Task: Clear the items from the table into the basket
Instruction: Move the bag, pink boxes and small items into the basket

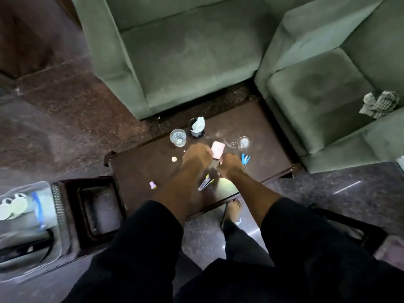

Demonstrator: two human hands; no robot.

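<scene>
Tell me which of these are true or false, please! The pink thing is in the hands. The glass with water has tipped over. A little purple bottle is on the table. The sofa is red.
1. The pink item is held between the left hand and the right hand: true.
2. The water glass has tipped over: false. It stands upright near the table's far edge.
3. A small purple bottle sits on the table: true.
4. The sofa is red: false. It is green.
</scene>
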